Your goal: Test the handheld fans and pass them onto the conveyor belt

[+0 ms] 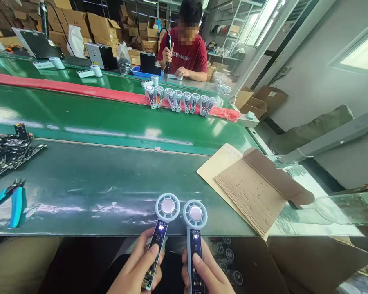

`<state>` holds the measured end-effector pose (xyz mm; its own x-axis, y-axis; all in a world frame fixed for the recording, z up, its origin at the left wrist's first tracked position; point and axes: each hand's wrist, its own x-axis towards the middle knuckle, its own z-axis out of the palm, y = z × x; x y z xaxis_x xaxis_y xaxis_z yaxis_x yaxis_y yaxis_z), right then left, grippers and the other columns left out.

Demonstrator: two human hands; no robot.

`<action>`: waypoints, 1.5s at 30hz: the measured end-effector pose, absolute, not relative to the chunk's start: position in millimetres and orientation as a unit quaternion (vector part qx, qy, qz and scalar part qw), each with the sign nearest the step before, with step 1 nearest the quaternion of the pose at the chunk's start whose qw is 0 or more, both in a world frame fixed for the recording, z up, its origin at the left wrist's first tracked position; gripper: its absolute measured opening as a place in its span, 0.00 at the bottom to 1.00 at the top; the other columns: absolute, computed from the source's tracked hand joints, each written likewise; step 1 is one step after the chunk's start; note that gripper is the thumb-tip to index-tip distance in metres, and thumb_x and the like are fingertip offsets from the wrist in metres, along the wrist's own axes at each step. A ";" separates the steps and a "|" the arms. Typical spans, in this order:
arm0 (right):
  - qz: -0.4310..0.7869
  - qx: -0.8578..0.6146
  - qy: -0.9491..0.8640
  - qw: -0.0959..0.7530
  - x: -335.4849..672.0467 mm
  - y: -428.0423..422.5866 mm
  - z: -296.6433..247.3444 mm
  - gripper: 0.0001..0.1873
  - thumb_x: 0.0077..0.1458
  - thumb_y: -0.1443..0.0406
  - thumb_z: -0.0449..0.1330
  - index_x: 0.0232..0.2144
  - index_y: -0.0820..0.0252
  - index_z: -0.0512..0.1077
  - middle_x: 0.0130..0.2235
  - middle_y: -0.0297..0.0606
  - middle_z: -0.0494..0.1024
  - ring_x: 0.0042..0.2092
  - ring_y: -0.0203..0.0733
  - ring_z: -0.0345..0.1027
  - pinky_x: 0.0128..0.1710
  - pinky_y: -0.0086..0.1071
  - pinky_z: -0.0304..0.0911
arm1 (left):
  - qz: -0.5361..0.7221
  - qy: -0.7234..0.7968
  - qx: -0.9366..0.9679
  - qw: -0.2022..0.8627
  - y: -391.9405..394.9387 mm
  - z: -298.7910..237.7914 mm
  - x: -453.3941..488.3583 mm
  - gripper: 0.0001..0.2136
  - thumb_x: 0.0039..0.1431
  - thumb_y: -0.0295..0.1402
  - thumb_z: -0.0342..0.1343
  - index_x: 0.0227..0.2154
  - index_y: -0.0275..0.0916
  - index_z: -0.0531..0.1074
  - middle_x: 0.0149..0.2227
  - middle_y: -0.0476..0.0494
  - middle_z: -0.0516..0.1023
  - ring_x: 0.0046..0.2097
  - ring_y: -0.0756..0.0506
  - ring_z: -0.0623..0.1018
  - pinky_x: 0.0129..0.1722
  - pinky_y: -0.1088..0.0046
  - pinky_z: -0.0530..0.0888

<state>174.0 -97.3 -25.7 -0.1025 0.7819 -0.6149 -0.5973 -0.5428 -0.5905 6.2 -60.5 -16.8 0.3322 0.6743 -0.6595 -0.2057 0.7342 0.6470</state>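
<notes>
At the near edge of the green surface (110, 188), the left hand (138, 269) and right hand (207, 273) each close around a small handheld fan, left fan (162, 228) and right fan (195, 232), thumbs on the handles, lit displays facing up, apparently for reading.

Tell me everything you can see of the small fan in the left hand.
The left fan has a round pale-blue grilled head with a shiny disc at its centre, on a slim dark handle like a bare circuit board. A small display on the handle is lit. The left hand grips the handle, thumb on its face, head tilted up and slightly right over the green bench edge, close beside the right fan.
</notes>
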 end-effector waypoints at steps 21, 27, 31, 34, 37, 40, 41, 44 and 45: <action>0.739 -0.426 -0.114 0.509 176.5 -101.5 -32.3 0.28 0.49 0.55 0.66 0.46 0.58 0.61 0.34 0.36 0.70 0.27 0.34 0.59 0.19 0.24 0.55 | 0.334 0.470 0.230 0.784 -67.0 -23.1 10.6 0.30 0.51 0.51 0.58 0.51 0.48 0.51 0.30 0.52 0.65 0.19 0.56 0.64 0.13 0.85 0.46; 0.730 -0.444 -0.118 0.507 175.7 -101.3 -28.5 0.25 0.49 0.55 0.66 0.45 0.58 0.63 0.35 0.38 0.70 0.27 0.34 0.59 0.19 0.25 0.55 | 0.307 0.457 0.237 0.801 -67.1 -23.4 6.3 0.29 0.53 0.50 0.55 0.53 0.49 0.50 0.32 0.51 0.63 0.23 0.57 0.62 0.15 0.84 0.47; 0.732 -0.437 -0.115 0.510 175.8 -101.3 -28.6 0.29 0.48 0.54 0.66 0.47 0.58 0.62 0.34 0.37 0.70 0.26 0.33 0.60 0.18 0.24 0.54 | 0.299 0.461 0.243 0.800 -68.0 -23.6 6.1 0.27 0.54 0.50 0.55 0.53 0.50 0.50 0.33 0.51 0.62 0.23 0.56 0.63 0.16 0.83 0.46; 0.729 -0.430 -0.124 0.518 176.0 -103.5 -34.2 0.27 0.50 0.53 0.65 0.47 0.58 0.62 0.35 0.38 0.69 0.26 0.33 0.59 0.18 0.23 0.54 | 0.299 0.466 0.244 0.796 -67.6 -21.7 6.7 0.29 0.53 0.51 0.55 0.53 0.49 0.51 0.32 0.51 0.63 0.23 0.56 0.63 0.16 0.83 0.46; 0.723 -0.428 -0.137 0.525 175.5 -106.7 -41.6 0.25 0.51 0.54 0.64 0.47 0.58 0.63 0.35 0.37 0.68 0.25 0.32 0.58 0.17 0.23 0.54 | 0.299 0.471 0.247 0.792 -66.6 -19.5 6.9 0.30 0.52 0.52 0.56 0.53 0.47 0.51 0.32 0.51 0.63 0.23 0.56 0.62 0.16 0.83 0.45; 0.714 -0.435 -0.142 0.530 174.7 -108.3 -44.6 0.25 0.51 0.53 0.64 0.46 0.58 0.64 0.35 0.37 0.67 0.26 0.33 0.59 0.17 0.24 0.55 | 0.300 0.472 0.250 0.790 -66.1 -19.1 6.7 0.30 0.52 0.52 0.55 0.53 0.47 0.51 0.32 0.51 0.63 0.23 0.56 0.62 0.17 0.83 0.45; 0.711 -0.438 -0.141 0.531 174.5 -108.2 -44.2 0.24 0.50 0.53 0.64 0.45 0.58 0.64 0.35 0.37 0.67 0.26 0.34 0.59 0.17 0.24 0.55 | 0.301 0.472 0.250 0.790 -66.1 -19.4 6.7 0.30 0.52 0.52 0.55 0.53 0.48 0.51 0.32 0.50 0.63 0.23 0.56 0.62 0.17 0.83 0.45; 0.708 -0.448 -0.139 0.528 174.3 -106.7 -39.9 0.25 0.50 0.53 0.64 0.46 0.59 0.63 0.35 0.38 0.67 0.25 0.33 0.59 0.17 0.24 0.55 | 0.304 0.468 0.249 0.791 -66.6 -20.6 7.0 0.29 0.53 0.51 0.54 0.53 0.48 0.51 0.32 0.50 0.63 0.23 0.56 0.62 0.17 0.82 0.44; 0.708 -0.451 -0.137 0.526 174.3 -106.0 -38.3 0.26 0.50 0.54 0.65 0.46 0.59 0.62 0.35 0.37 0.68 0.25 0.33 0.60 0.17 0.24 0.55 | 0.305 0.467 0.250 0.791 -67.0 -20.8 7.2 0.29 0.54 0.51 0.54 0.53 0.48 0.51 0.32 0.50 0.63 0.23 0.55 0.62 0.17 0.81 0.44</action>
